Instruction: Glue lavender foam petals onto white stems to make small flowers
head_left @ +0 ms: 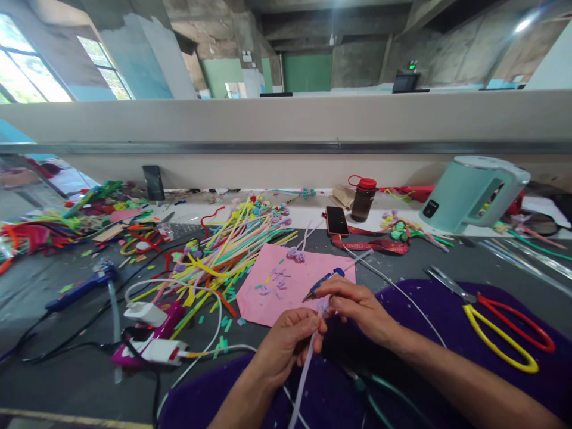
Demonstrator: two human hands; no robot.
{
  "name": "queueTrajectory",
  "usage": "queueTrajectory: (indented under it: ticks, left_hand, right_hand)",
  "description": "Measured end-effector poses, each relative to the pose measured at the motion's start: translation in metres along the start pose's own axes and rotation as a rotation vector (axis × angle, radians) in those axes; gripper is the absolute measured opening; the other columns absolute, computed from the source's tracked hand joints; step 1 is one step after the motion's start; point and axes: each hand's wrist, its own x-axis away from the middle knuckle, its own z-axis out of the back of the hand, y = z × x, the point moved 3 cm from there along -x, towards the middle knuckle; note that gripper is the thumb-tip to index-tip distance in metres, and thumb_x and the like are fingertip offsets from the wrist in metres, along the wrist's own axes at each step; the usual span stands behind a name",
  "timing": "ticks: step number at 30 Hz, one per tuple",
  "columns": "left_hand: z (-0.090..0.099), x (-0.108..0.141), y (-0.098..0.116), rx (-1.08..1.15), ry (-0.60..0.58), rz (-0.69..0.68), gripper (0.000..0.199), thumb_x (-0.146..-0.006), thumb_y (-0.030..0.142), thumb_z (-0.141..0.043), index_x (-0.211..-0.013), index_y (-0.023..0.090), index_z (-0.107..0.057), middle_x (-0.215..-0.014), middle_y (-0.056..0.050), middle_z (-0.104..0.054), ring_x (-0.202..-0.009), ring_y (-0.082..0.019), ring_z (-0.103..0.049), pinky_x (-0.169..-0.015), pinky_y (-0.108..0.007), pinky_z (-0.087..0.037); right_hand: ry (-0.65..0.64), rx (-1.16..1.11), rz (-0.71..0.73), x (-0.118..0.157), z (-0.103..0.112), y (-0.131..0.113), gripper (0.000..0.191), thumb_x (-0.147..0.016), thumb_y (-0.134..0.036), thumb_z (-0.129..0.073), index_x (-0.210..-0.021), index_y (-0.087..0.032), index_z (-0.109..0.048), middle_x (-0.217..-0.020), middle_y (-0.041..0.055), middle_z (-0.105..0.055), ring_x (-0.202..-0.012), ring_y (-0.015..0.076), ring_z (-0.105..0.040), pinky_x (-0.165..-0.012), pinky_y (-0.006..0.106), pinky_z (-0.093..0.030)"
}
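Note:
My left hand (292,336) pinches a pale lilac fuzzy stem (305,372), which hangs down toward the bottom edge. At the top of the stem is a small lilac flower-like cluster (323,305), held between both hands. My right hand (353,304) has its fingers closed on the cluster from the right. A blue-handled pointed tool (328,279) lies by the right index finger; whether the hand grips it is unclear. Behind the hands a pink sheet (254,301) carries short lilac pieces (279,280) and another lilac cluster (295,255).
Scissors (476,298) lie at right on purple cloth (402,292). Colored stems (236,244), a power strip (172,316), cables and a blue glue gun (84,289) are at left. Behind stand a phone (336,221), bottle (363,201) and green kettle (465,193).

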Motion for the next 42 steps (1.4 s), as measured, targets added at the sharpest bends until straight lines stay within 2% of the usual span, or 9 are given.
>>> queueTrajectory:
  ticks: [7, 12, 15, 18, 22, 28, 34, 38, 42]
  left_hand:
    - [-0.001, 0.000, -0.001, -0.014, -0.031, 0.003, 0.023, -0.075, 0.034, -0.060, -0.069, 0.011, -0.062, -0.045, 0.001, -0.057, -0.029, -0.002, -0.038, -0.030, -0.013, -0.021]
    - [0.000, 0.001, 0.000, -0.010, 0.000, -0.019, 0.025, -0.072, 0.036, -0.062, -0.071, 0.011, -0.062, -0.048, 0.001, -0.058, -0.029, -0.002, -0.039, -0.029, -0.013, -0.022]
    - [-0.002, 0.001, -0.001, 0.001, 0.022, -0.057, 0.025, -0.070, 0.036, -0.063, -0.072, 0.011, -0.062, -0.055, -0.001, -0.061, -0.032, -0.003, -0.041, -0.029, -0.015, -0.023]
    - [-0.002, 0.001, 0.001, 0.034, 0.126, -0.171, 0.022, -0.070, 0.034, -0.064, -0.072, 0.011, -0.064, -0.059, 0.000, -0.059, -0.039, -0.003, -0.042, -0.034, -0.014, -0.025]
    - [-0.003, 0.001, 0.001, 0.034, 0.202, -0.265, 0.023, -0.068, 0.034, -0.066, -0.072, 0.012, -0.066, -0.051, 0.003, -0.048, -0.043, -0.004, -0.037, -0.038, -0.016, -0.022]
    - [-0.007, 0.004, -0.001, -0.006, 0.123, -0.252, 0.027, -0.067, 0.037, -0.066, -0.069, 0.010, -0.065, -0.052, 0.002, -0.049, -0.042, -0.004, -0.036, -0.038, -0.019, -0.020]
    - [-0.001, 0.007, 0.002, 0.047, 0.101, -0.205, 0.022, -0.067, 0.033, -0.067, -0.066, 0.011, -0.062, -0.056, 0.001, -0.054, -0.042, -0.004, -0.040, -0.034, -0.016, -0.022]
    - [0.010, 0.010, 0.014, 0.166, 0.119, -0.224, 0.024, -0.070, 0.036, -0.064, -0.070, 0.013, -0.058, -0.063, -0.001, -0.063, -0.035, -0.002, -0.042, -0.030, -0.015, -0.022]
    - [0.026, 0.013, 0.027, 0.265, 0.203, -0.321, 0.023, -0.071, 0.036, -0.063, -0.076, 0.014, -0.057, -0.058, 0.004, -0.060, -0.032, -0.001, -0.039, -0.029, -0.013, -0.021]
  right_hand:
    - [-0.026, -0.051, 0.004, 0.001, -0.002, -0.002, 0.023, -0.078, -0.018, -0.048, -0.093, -0.021, -0.065, -0.097, 0.0036, -0.054, -0.074, 0.0121, -0.053, -0.050, 0.019, -0.039]
    - [0.053, -0.135, -0.070, -0.001, 0.001, 0.005, 0.028, -0.081, -0.025, -0.049, -0.108, -0.020, -0.057, -0.097, 0.0041, -0.058, -0.065, 0.0104, -0.054, -0.047, 0.018, -0.037]
    - [0.085, -0.096, -0.142, -0.001, 0.002, 0.010, 0.019, -0.081, -0.030, -0.052, -0.090, -0.016, -0.060, -0.076, 0.0016, -0.060, -0.054, 0.0083, -0.049, -0.043, 0.017, -0.033]
    - [-0.081, -0.026, -0.261, 0.001, -0.005, 0.015, 0.025, -0.081, -0.034, -0.052, -0.068, -0.013, -0.057, -0.058, -0.0011, -0.055, -0.045, 0.0066, -0.045, -0.040, 0.017, -0.029]
    - [-0.313, -0.008, -0.346, 0.011, -0.019, 0.019, 0.028, -0.078, -0.040, -0.056, -0.072, -0.013, -0.060, -0.061, -0.0003, -0.056, -0.044, 0.0069, -0.047, -0.039, 0.017, -0.029]
    - [-0.305, -0.033, -0.381, 0.022, -0.029, 0.021, 0.030, -0.078, -0.041, -0.055, -0.069, -0.013, -0.061, -0.053, -0.0021, -0.053, -0.042, 0.0069, -0.045, -0.041, 0.018, -0.032]
    - [-0.373, 0.051, -0.400, 0.024, -0.025, 0.009, 0.029, -0.080, -0.040, -0.052, -0.071, -0.014, -0.061, -0.060, -0.0001, -0.055, -0.046, 0.0081, -0.046, -0.044, 0.019, -0.034]
    - [-0.340, 0.275, -0.312, 0.000, -0.009, -0.002, 0.024, -0.082, -0.036, -0.051, -0.079, -0.015, -0.063, -0.065, 0.0009, -0.057, -0.049, 0.0095, -0.049, -0.047, 0.020, -0.037]
    - [-0.320, 0.716, -0.106, -0.055, -0.011, -0.001, 0.025, -0.084, -0.027, -0.044, -0.084, -0.015, -0.066, -0.071, 0.0025, -0.065, -0.061, 0.0133, -0.057, -0.055, 0.021, -0.042]
